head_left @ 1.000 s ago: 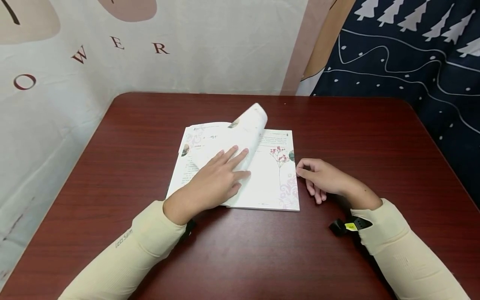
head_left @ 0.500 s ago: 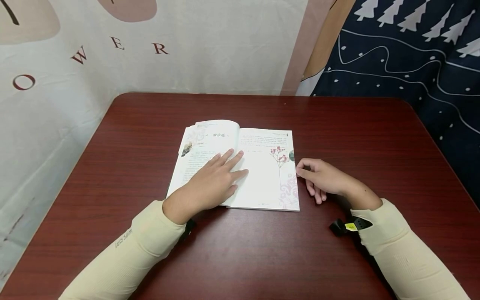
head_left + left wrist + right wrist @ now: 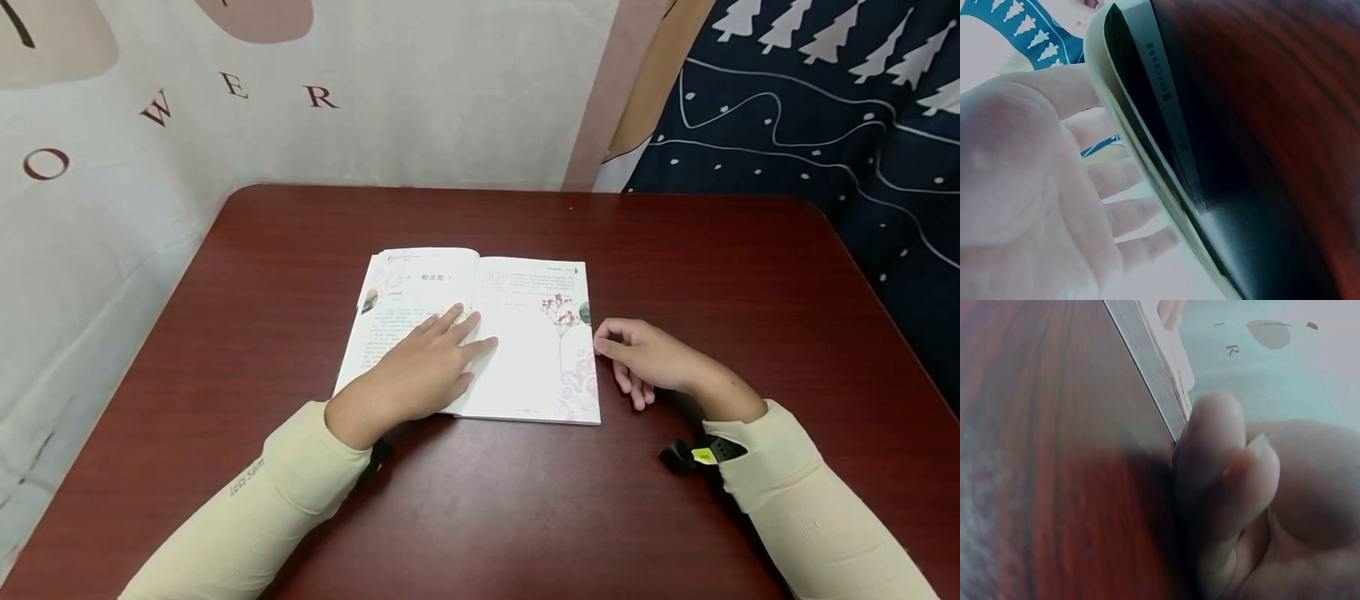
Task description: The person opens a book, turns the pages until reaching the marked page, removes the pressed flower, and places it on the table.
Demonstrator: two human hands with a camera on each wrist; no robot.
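An open book (image 3: 528, 358) lies on the table, its right page printed with a pink flowering tree and its left page with a heading and text. My left hand (image 3: 423, 367) rests across the left page and the fold, fingers straight and spread. Seen from the left wrist, the palm (image 3: 1016, 181) faces the pages, and the printed spine (image 3: 1161, 87) shows below them. Beside the book's right edge, my right hand (image 3: 652, 354) rests with loosely curled fingers. In the right wrist view, its thumb and index fingertips (image 3: 1216, 419) are right at the page edges (image 3: 1154, 362), holding nothing.
The dark red wooden table (image 3: 525, 517) extends around the book. A pale curtain with letters (image 3: 465, 100) hangs behind it, and a navy tree-patterned cloth (image 3: 810, 125) hangs at the right. A black strap device (image 3: 693, 454) sits at the right wrist.
A page that stood raised and curled over the fold has come down onto the left side and now lies flatter. My left hand has shifted only slightly; the right hand has stayed put.
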